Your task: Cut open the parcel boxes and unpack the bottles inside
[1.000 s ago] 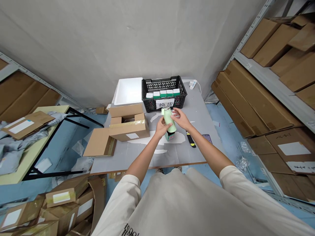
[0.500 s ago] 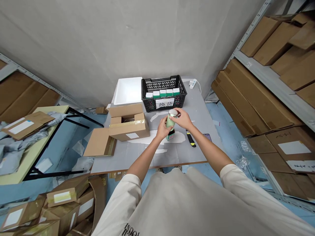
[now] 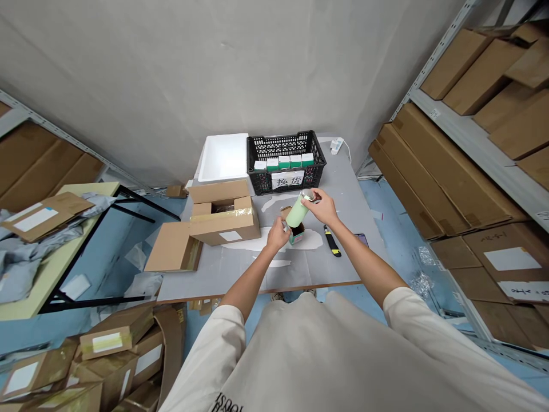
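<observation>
Behind the tumbler [image 3: 297,213] stands a black crate [image 3: 312,178].

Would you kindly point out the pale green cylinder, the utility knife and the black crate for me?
Pale green cylinder [image 3: 297,213]: head view, middle of its side.
Utility knife [image 3: 331,242]: head view, on its handle.
Black crate [image 3: 261,183]: head view, left part of its front wall.

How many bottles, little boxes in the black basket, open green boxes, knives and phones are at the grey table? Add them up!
Green bottle: 1
Little boxes in the black basket: 5
Open green box: 1
Knife: 1
Phone: 1
Total: 9
</observation>
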The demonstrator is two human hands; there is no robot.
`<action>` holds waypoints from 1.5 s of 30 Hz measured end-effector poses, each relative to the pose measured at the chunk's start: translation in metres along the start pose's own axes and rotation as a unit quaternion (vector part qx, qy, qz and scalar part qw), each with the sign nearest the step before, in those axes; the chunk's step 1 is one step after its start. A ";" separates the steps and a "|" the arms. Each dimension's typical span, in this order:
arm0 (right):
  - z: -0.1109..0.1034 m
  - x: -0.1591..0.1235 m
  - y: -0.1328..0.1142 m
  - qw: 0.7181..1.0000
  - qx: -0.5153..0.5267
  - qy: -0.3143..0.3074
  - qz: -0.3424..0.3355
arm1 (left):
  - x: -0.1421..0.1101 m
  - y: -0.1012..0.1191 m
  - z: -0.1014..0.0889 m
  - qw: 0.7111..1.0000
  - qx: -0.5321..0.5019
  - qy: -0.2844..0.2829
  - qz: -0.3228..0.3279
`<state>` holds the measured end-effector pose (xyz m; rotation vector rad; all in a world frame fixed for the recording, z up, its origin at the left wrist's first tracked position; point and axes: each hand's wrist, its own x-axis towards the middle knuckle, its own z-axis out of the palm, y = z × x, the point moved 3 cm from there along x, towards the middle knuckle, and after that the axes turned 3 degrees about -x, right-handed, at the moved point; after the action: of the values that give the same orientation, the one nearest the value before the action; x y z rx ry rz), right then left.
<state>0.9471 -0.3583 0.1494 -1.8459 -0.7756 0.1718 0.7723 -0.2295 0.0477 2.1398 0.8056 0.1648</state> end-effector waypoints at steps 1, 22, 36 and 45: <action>0.001 -0.001 0.002 1.000 0.001 -0.001 0.003 | -0.001 -0.001 0.000 1.000 -0.004 -0.008 -0.009; 0.007 -0.018 0.002 0.988 -0.069 -0.122 -0.067 | 0.012 -0.024 0.011 0.993 -0.099 -0.009 -0.063; 0.066 -0.052 0.050 0.922 -0.324 -0.185 -0.103 | 0.017 -0.038 0.019 0.995 -0.080 -0.009 -0.055; 0.085 -0.067 0.071 0.918 -0.381 -0.107 -0.011 | 0.020 -0.045 0.023 0.996 -0.084 -0.011 -0.040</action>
<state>0.8866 -0.3459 0.0363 -2.5816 -1.1207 0.0552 0.7740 -0.2121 -0.0035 1.9449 0.8333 0.1604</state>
